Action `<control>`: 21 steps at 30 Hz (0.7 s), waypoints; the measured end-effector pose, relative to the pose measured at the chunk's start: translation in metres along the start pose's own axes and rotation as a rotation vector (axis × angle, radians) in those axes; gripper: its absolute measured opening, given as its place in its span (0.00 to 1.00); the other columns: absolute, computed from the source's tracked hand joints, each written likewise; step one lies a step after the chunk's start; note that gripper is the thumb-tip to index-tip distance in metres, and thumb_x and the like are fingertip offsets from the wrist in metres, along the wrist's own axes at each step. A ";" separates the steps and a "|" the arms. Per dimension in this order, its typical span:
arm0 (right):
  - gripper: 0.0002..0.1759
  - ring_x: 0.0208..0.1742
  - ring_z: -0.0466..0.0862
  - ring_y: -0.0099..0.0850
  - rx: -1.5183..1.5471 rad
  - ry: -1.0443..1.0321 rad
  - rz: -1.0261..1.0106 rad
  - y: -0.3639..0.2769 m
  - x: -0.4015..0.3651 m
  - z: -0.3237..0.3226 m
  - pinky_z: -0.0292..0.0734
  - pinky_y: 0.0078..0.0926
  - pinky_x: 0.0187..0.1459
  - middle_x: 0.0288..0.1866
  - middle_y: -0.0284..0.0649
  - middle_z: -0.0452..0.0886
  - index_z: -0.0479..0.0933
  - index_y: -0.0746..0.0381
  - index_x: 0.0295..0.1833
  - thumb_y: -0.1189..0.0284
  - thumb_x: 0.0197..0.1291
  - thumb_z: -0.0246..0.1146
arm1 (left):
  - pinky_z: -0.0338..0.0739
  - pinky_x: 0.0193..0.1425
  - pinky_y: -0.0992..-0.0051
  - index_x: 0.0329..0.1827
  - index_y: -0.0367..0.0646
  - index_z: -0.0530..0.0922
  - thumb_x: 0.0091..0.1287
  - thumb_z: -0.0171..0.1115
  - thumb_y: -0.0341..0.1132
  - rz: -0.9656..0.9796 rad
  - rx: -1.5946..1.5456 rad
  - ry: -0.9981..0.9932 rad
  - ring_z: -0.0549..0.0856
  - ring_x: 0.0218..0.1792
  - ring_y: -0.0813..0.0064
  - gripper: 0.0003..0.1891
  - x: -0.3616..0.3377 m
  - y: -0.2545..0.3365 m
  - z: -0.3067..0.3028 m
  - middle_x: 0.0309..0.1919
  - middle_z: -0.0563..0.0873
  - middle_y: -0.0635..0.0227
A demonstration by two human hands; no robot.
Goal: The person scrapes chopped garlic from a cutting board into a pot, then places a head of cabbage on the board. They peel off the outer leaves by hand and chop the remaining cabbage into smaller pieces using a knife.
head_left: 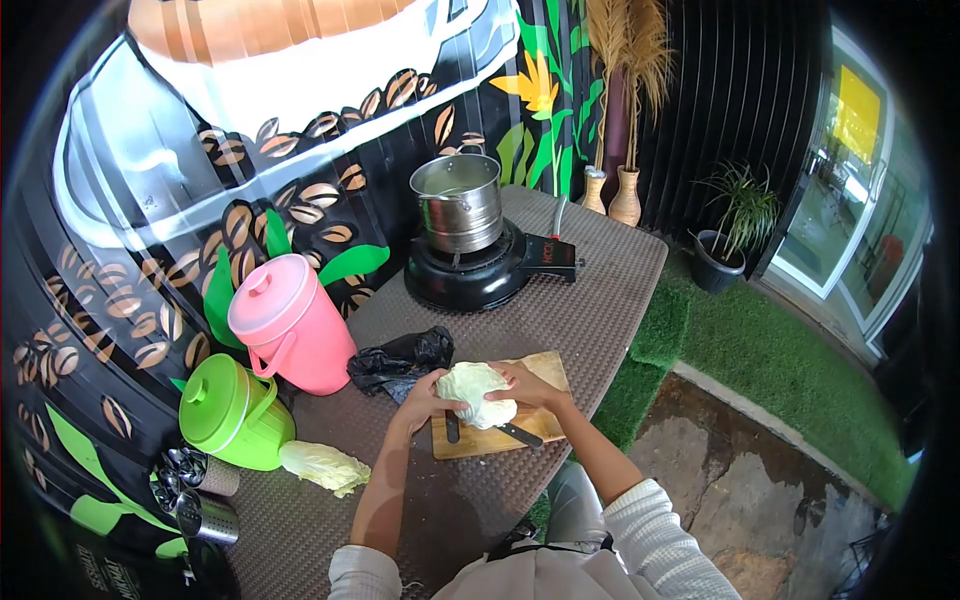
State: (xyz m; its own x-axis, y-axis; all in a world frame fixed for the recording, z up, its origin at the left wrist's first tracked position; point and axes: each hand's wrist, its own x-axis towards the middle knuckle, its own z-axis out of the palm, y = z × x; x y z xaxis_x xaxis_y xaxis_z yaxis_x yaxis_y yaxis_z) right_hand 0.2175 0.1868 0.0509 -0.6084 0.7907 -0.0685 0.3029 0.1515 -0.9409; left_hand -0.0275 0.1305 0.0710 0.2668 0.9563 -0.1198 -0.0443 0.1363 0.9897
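Fingers of left hand and right hand grip napa cabbage; slackened grip could drop it onto the knife.

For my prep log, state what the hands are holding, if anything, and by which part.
A napa cabbage, held by its opposite sides: left hand at its left, right hand at its right, over the cutting board.

I count two lidded buckets, two vases, two cabbage pieces, one pot, one stove and one cutting board.
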 end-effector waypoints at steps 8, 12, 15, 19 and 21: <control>0.45 0.52 0.75 0.36 -0.079 0.108 -0.146 -0.004 0.004 0.002 0.73 0.31 0.56 0.47 0.44 0.74 0.73 0.64 0.59 0.51 0.37 0.81 | 0.72 0.61 0.75 0.56 0.42 0.72 0.45 0.80 0.24 0.087 -0.043 -0.027 0.78 0.55 0.77 0.34 -0.003 -0.012 -0.005 0.50 0.80 0.73; 0.31 0.48 0.77 0.28 0.088 0.041 -0.092 0.003 0.020 -0.006 0.73 0.25 0.52 0.43 0.37 0.77 0.73 0.63 0.54 0.61 0.48 0.77 | 0.71 0.62 0.75 0.56 0.43 0.72 0.45 0.80 0.25 0.118 -0.025 -0.040 0.77 0.55 0.78 0.34 -0.001 -0.015 -0.008 0.50 0.79 0.74; 0.19 0.44 0.77 0.22 0.174 0.012 -0.105 0.011 0.025 -0.018 0.73 0.18 0.48 0.41 0.34 0.79 0.74 0.63 0.51 0.68 0.59 0.70 | 0.67 0.65 0.76 0.54 0.44 0.71 0.46 0.78 0.21 0.072 -0.030 -0.048 0.74 0.57 0.77 0.32 -0.002 -0.007 -0.004 0.49 0.76 0.76; 0.15 0.39 0.78 0.23 -0.030 -0.061 -0.062 0.007 0.021 -0.021 0.75 0.22 0.44 0.37 0.35 0.78 0.75 0.64 0.47 0.67 0.60 0.68 | 0.67 0.64 0.76 0.55 0.44 0.71 0.46 0.80 0.24 0.103 0.003 -0.049 0.75 0.57 0.77 0.33 0.000 -0.010 -0.007 0.50 0.77 0.75; 0.15 0.38 0.78 0.25 0.027 -0.081 0.074 0.011 0.019 -0.019 0.76 0.25 0.44 0.34 0.36 0.78 0.76 0.65 0.46 0.67 0.60 0.68 | 0.66 0.65 0.76 0.54 0.44 0.71 0.46 0.79 0.22 0.090 -0.004 -0.058 0.73 0.58 0.77 0.33 -0.001 -0.013 -0.006 0.49 0.76 0.76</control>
State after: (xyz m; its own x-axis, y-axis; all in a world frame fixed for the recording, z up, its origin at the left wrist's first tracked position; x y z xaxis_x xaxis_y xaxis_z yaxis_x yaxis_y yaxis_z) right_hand 0.2237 0.2146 0.0458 -0.6425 0.7487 -0.1634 0.3298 0.0777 -0.9409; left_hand -0.0334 0.1298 0.0581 0.3168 0.9481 -0.0258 -0.0747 0.0521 0.9958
